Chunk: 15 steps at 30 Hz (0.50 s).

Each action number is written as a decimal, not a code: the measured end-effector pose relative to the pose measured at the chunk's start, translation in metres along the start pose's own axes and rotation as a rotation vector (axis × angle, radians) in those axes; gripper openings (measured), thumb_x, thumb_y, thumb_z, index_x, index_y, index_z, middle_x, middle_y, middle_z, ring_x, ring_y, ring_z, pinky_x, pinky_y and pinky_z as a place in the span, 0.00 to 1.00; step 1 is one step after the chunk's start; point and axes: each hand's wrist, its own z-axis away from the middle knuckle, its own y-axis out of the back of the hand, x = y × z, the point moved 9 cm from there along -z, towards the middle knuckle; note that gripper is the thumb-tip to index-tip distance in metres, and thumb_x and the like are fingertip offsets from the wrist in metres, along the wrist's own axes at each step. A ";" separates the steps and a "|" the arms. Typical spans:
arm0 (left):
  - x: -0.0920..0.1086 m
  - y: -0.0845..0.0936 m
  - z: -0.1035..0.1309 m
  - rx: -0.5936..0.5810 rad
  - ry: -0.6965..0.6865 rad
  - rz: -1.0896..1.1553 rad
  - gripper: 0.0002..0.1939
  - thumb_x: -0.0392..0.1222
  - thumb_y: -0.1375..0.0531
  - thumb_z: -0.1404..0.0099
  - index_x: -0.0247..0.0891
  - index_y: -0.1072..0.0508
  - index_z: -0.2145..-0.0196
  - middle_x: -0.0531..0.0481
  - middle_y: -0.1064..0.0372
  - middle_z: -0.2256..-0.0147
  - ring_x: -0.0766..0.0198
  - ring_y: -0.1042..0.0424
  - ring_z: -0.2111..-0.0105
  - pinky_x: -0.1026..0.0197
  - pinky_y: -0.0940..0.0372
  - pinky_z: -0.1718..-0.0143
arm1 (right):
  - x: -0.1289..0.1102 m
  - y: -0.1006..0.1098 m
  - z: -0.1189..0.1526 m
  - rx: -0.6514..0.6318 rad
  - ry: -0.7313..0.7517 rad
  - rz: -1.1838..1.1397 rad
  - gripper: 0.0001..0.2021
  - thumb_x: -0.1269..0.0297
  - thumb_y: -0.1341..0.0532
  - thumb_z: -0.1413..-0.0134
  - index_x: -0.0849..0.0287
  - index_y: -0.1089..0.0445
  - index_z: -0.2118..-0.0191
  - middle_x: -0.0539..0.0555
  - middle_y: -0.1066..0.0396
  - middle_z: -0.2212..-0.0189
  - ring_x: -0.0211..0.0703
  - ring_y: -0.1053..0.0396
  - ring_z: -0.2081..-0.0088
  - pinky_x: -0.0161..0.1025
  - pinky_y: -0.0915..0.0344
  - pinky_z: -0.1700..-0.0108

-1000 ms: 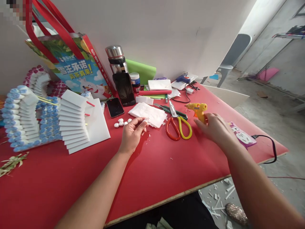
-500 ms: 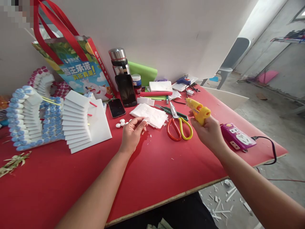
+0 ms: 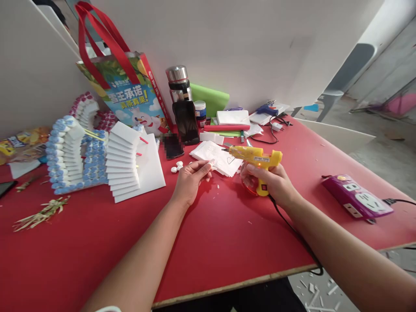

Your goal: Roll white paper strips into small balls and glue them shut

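My right hand (image 3: 276,180) is wrapped round the handle of a yellow glue gun (image 3: 251,155), whose nozzle points left over a stack of white sheets (image 3: 211,152). Scissors, mostly hidden, lie under the gun; part of a red handle shows. My left hand (image 3: 191,182) pinches a tiny white piece (image 3: 212,162) between thumb and fingertips, at the near edge of the sheets. Small white balls (image 3: 174,169) lie just left of that hand. Further left, fanned white foam strips (image 3: 122,162) rest on a white board (image 3: 152,164).
Blue-and-white stacked pieces (image 3: 65,160) stand at the left, before a colourful bag (image 3: 130,95). A steel bottle (image 3: 178,82), a phone (image 3: 186,121) and a red roll (image 3: 226,128) are at the back. A purple power strip (image 3: 359,197) lies right. The gun's cord (image 3: 294,229) crosses the table's front edge.
The glue gun has turned side-on and moved left towards my left hand, now covering most of the scissors. The view has shifted to the right's opposite, showing more of the table's left side.
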 end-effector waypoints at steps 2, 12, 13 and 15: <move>-0.001 0.002 -0.001 0.013 0.017 0.035 0.15 0.45 0.26 0.48 0.35 0.18 0.64 0.49 0.27 0.71 0.72 0.34 0.74 0.65 0.38 0.71 | 0.001 -0.001 0.002 -0.034 0.011 0.027 0.13 0.57 0.38 0.39 0.59 0.28 0.72 0.52 0.31 0.76 0.39 0.36 0.76 0.39 0.40 0.72; -0.006 -0.002 -0.002 -0.031 0.089 0.098 0.14 0.44 0.25 0.48 0.33 0.18 0.66 0.48 0.27 0.71 0.72 0.34 0.74 0.66 0.38 0.71 | 0.005 -0.018 0.006 -0.131 0.003 0.146 0.14 0.58 0.39 0.37 0.59 0.32 0.73 0.50 0.33 0.78 0.38 0.36 0.76 0.40 0.38 0.70; -0.006 -0.002 -0.002 -0.033 0.081 0.095 0.13 0.43 0.25 0.47 0.33 0.18 0.66 0.48 0.27 0.71 0.72 0.34 0.74 0.67 0.38 0.71 | 0.005 -0.018 0.006 -0.133 0.005 0.156 0.15 0.58 0.39 0.37 0.59 0.32 0.74 0.50 0.33 0.78 0.38 0.37 0.76 0.40 0.39 0.70; -0.005 -0.002 -0.001 -0.035 0.074 0.084 0.14 0.43 0.25 0.47 0.33 0.18 0.66 0.48 0.27 0.71 0.72 0.34 0.74 0.67 0.38 0.71 | 0.006 -0.018 0.006 -0.140 -0.002 0.177 0.15 0.58 0.39 0.38 0.59 0.33 0.75 0.50 0.34 0.79 0.38 0.37 0.76 0.40 0.40 0.71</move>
